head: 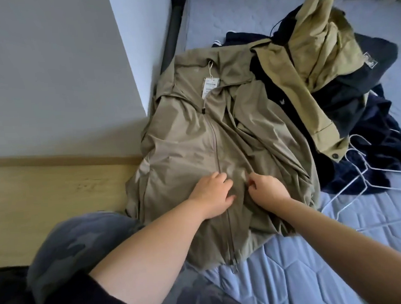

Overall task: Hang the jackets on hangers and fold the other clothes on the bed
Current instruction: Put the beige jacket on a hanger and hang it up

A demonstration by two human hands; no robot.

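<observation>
at the near edge of the bed (296, 275) a khaki jacket (182, 139) lies front up and looks zipped, its collar and tag away from the person. the left hand (210, 193) sits on the zip line with fingers curled into the cloth. the right hand (267, 190) pinches a fold just beside it. both work the jacket's lower middle. to hang it well, smoothing the front and slipping a hanger into the shoulders seems wise. the white wire hangers (360, 177) lie near the right hand, partly under the pile of clothes (326, 73).
</observation>
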